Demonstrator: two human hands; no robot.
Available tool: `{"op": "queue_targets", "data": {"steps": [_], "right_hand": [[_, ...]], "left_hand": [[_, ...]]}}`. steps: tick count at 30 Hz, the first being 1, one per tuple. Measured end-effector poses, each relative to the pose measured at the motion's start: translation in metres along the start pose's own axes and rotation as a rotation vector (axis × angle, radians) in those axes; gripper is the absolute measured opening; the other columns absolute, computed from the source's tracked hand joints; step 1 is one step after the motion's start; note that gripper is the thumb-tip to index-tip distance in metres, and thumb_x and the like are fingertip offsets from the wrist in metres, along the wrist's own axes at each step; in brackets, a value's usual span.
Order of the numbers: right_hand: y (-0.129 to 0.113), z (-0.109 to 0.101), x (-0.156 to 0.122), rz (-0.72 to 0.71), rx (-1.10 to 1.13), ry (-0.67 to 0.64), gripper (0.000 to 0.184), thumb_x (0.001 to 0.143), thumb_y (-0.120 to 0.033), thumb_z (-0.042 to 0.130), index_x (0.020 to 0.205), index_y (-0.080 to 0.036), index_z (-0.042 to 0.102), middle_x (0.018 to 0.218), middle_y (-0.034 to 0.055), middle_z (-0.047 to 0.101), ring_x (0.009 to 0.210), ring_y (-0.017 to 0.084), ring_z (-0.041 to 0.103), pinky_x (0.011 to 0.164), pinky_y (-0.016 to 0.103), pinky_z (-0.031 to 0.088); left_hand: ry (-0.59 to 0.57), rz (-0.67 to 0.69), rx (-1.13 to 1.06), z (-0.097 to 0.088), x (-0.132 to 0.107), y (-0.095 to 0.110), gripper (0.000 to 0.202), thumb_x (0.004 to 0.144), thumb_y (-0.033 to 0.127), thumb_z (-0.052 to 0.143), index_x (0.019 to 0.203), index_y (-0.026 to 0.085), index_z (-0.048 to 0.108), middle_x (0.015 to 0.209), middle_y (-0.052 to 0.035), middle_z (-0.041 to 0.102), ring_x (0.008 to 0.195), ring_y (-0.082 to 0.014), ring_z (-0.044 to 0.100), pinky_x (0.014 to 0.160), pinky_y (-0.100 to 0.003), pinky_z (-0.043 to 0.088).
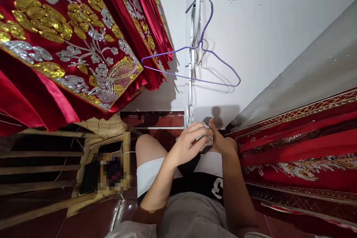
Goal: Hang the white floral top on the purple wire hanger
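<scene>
Crumpled, shiny clear-plastic piece (206,142), below thin purple wire hanger (192,47): left hand (191,142) curled over it; right hand (220,142), grip unclear. Not yet set down; remainder indeterminable.

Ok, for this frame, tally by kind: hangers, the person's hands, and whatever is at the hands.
Hangers: 1, the purple hanger
Hands: 2, the left hand and the right hand
Things at the hands: 1 visible, a shiny item partly covered by fingers
Total: 4
</scene>
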State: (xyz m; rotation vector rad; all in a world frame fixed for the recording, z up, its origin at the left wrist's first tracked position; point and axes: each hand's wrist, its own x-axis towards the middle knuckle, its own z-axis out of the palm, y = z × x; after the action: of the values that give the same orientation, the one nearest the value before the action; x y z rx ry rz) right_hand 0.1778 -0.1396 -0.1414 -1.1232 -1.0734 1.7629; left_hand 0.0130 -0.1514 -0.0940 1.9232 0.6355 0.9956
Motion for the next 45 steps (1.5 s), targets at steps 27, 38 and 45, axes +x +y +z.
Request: {"op": "queue_targets", "data": {"steps": [27,38,45], "right_hand": [[-0.164,-0.019,0.047,-0.794,-0.699,0.073,0.016,0.079,-0.019,0.063,0.088,-0.019,0.075,0.092,0.003,0.074,0.09,0.02,0.067,0.085,0.035,0.053],[-0.106,-0.036,0.078,-0.593,-0.831,0.336,0.04,0.085,-0.026,0.056,0.121,-0.026,0.071,0.092,0.0033,0.075,0.07,0.022,0.064,0.072,0.036,0.051],[-0.129,-0.048,0.041,-0.66,-0.753,0.404,0.022,0.089,-0.037,0.057,0.081,-0.018,0.066,0.075,0.0021,0.063,0.072,0.018,0.054,0.065,0.029,0.039]], "left_hand": [[-0.328,-0.256,0.423,-0.099,0.02,-0.024,0.04,0.099,0.051,0.05,0.091,0.015,0.065,0.075,-0.0011,0.065,0.068,-0.016,0.057,0.066,-0.025,0.044],[-0.448,-0.704,1.35,-0.167,0.017,-0.006,0.03,0.094,0.025,0.044,0.104,0.016,0.071,0.111,-0.0186,0.073,0.107,-0.0351,0.07,0.092,-0.046,0.053],[0.036,-0.035,0.917,-0.177,0.047,-0.005,0.021,0.085,0.037,0.059,0.075,0.019,0.059,0.129,-0.0194,0.063,0.134,-0.0405,0.05,0.119,-0.058,0.034]]}}
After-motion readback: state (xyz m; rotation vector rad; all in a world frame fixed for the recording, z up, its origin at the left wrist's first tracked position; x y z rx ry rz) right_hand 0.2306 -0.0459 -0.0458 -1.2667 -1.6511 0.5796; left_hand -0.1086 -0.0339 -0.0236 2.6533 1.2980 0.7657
